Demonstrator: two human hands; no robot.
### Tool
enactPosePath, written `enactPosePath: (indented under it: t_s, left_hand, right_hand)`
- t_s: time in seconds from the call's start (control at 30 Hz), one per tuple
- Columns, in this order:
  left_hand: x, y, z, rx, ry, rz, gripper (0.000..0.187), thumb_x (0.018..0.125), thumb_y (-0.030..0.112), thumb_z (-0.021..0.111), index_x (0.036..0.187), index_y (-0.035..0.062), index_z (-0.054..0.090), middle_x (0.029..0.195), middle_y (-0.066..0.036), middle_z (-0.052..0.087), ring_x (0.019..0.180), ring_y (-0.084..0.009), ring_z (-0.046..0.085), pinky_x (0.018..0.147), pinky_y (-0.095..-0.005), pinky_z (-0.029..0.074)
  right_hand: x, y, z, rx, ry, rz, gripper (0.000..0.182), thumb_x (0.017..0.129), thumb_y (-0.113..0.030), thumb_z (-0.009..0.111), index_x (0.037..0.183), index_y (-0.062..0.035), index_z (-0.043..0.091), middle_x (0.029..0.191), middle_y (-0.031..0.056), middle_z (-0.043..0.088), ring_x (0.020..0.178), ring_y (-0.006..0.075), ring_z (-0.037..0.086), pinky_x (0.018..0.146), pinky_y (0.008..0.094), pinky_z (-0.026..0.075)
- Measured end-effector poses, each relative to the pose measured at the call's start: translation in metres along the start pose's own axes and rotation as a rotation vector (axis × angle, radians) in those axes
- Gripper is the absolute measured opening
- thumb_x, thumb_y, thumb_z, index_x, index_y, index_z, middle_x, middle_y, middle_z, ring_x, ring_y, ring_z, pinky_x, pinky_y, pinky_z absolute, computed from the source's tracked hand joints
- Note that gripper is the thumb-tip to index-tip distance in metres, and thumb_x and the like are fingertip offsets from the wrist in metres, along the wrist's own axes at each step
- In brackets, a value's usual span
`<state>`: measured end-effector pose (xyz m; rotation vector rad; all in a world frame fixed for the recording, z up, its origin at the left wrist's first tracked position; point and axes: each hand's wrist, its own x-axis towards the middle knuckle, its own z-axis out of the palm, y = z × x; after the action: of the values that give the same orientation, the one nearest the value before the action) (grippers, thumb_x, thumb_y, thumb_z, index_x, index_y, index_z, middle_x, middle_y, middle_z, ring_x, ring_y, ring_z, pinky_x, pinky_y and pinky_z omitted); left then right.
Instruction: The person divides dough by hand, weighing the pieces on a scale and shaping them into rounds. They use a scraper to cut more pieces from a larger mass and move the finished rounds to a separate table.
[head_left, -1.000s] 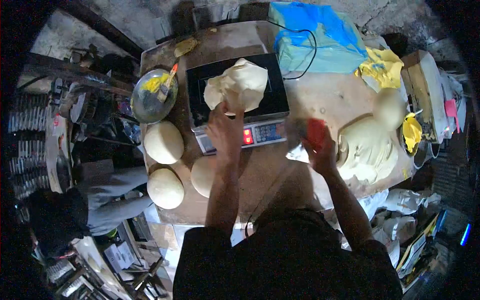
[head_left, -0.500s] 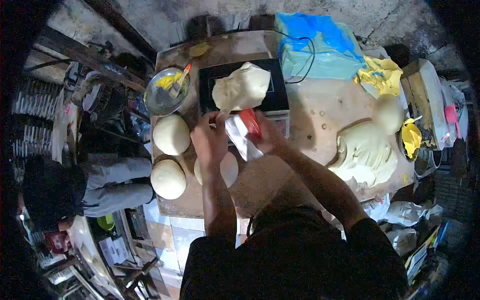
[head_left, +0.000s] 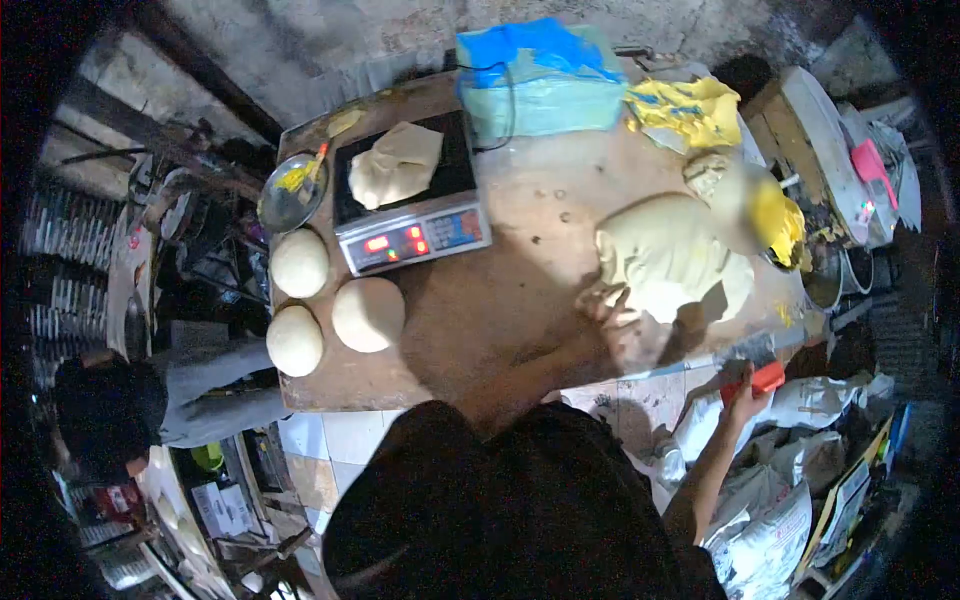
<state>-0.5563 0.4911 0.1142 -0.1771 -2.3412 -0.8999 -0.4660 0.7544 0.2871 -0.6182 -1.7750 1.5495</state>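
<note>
Left hand [head_left: 612, 304], fingers spread, is touching the large dough mass [head_left: 672, 255] just beyond it, presumably steadying it, while the right hand [head_left: 744, 400] is gripping a red-handled scraper [head_left: 768, 378], likely for control.

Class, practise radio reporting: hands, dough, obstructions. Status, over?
Left hand at edge of large dough, grip unclear. Right hand holding red-handled scraper, apart from dough. Large dough resting on table. No obstruction visible between left hand and dough.
</note>
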Motion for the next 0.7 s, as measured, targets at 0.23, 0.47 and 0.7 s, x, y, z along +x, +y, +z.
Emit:
enactPosePath:
  t_s: [0.23, 0.47, 0.7]
  left_hand:
    - [-0.006, -0.071, -0.047, -0.537, -0.116, -0.522, 0.036, 0.088, 0.033, 0.063, 0.107, 0.0028, 0.060, 0.083, -0.012, 0.063, 0.072, -0.0242, 0.060, 0.063, -0.0372, 0.050]
    - [-0.016, -0.101, -0.131, -0.191, -0.303, -0.113, 0.023, 0.083, 0.026, 0.067, 0.093, 0.0050, 0.065, 0.070, -0.011, 0.061, 0.067, -0.0263, 0.061, 0.066, -0.0387, 0.049]
    - [-0.024, -0.103, -0.133, -0.452, -0.307, -0.464, 0.020, 0.088, 0.023, 0.064, 0.094, 0.0046, 0.068, 0.077, -0.012, 0.067, 0.071, -0.0255, 0.065, 0.069, -0.0367, 0.051]
  right_hand:
    - [-0.044, 0.091, -0.030, -0.297, -0.223, 0.045, 0.042, 0.083, -0.005, 0.068, 0.120, 0.0019, 0.050, 0.107, 0.0103, 0.062, 0.092, 0.0186, 0.061, 0.083, 0.0334, 0.049]
    - [-0.128, 0.030, 0.142, -0.468, -0.934, -0.329, 0.035, 0.083, -0.020, 0.064, 0.112, -0.0023, 0.058, 0.092, 0.0242, 0.063, 0.084, 0.0414, 0.061, 0.074, 0.0434, 0.050]
    - [-0.155, -0.008, 0.225, -0.967, -1.189, -0.134, 0.058, 0.086, -0.024, 0.057, 0.136, -0.0043, 0.034, 0.100, 0.0285, 0.060, 0.087, 0.0466, 0.060, 0.073, 0.0516, 0.049]
